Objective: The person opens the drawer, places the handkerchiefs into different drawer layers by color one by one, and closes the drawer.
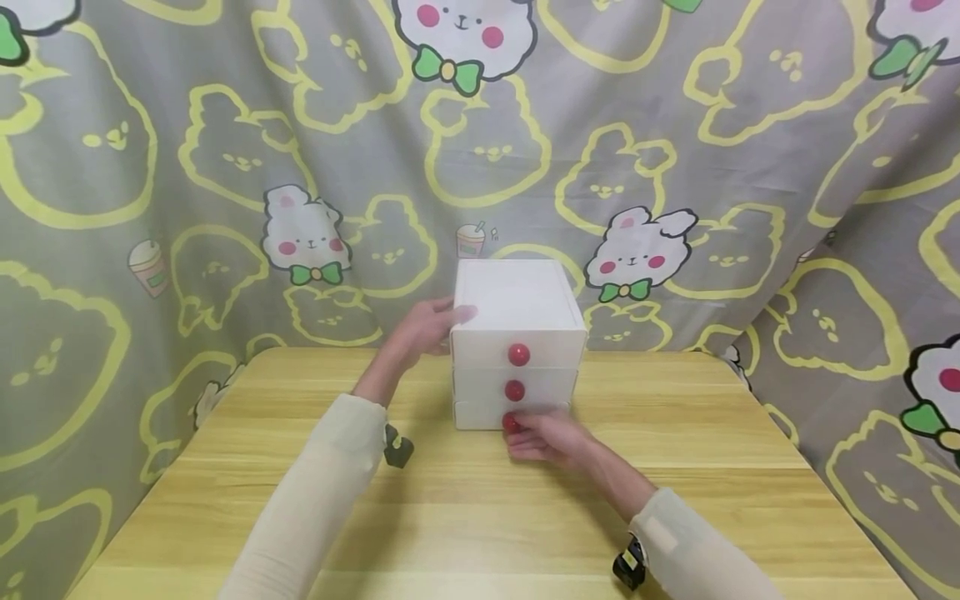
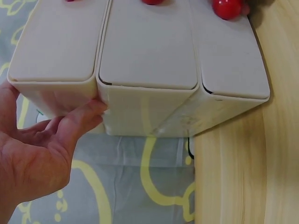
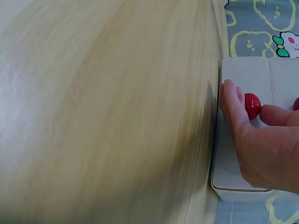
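Note:
A white three-drawer storage box (image 1: 516, 292) stands on the table, with a round red knob on each drawer front. All the drawer fronts look flush with the body. My left hand (image 1: 435, 325) rests at the box's upper left edge, one digit over the top. In the left wrist view, other fingers of that hand (image 2: 42, 144) touch the side wall near the top drawer. At the bottom drawer (image 3: 233, 154), my right hand (image 3: 266, 149) pinches the red knob (image 3: 252, 106) between thumb and fingers. The right hand looks slightly blurred in the head view.
The box stands towards the back of a light wooden table (image 1: 480, 517). Close behind hangs a grey curtain (image 1: 360, 167) with yellow outlines and white cartoon animals, which continues along both sides. Small black devices (image 1: 630, 567) are worn at the wrists.

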Tool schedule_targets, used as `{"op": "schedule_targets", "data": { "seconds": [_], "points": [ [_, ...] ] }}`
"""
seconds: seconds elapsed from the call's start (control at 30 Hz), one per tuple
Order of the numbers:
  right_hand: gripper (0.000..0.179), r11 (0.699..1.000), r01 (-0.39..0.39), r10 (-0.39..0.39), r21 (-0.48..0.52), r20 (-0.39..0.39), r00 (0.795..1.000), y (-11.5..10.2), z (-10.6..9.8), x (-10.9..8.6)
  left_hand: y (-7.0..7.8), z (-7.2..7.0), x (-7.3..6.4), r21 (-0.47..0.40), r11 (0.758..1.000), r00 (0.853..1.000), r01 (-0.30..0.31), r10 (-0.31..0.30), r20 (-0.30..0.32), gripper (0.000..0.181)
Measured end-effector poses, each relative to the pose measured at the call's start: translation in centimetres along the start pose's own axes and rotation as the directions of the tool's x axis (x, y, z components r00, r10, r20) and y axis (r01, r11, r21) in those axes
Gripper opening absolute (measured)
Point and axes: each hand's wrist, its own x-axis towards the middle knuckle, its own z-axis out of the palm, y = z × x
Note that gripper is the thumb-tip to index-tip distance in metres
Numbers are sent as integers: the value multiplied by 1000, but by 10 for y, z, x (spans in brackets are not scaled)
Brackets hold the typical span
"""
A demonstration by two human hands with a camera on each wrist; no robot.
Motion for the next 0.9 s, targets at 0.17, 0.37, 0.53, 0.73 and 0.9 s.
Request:
{"op": "schedule_targets", "data": {
  "seconds": [0.17,0.37,0.53,0.73,0.9],
  "points": [
    [40,999,-11,11,-52,-4,1000,-2,-6,-9,1,2,1,-12,1000,1000,3,-3,2,81],
    [41,986,-3,9,-164,33,999,-9,-14,-25,3,1,0,9,1000,1000,13,-13,3,82],
    [38,968,21,-19,-251,10,1000,-19,-22,-35,2,-1,-1,21,1000,1000,23,-23,-17,83],
    [37,936,57,-57,-347,9,998,-25,-32,-46,-1,0,-1,61,998,998,12,-8,-66,84],
    [43,921,62,-67,-384,1,998,-26,-43,-51,-5,3,-5,104,994,990,-12,27,-142,83]
  ]
}}
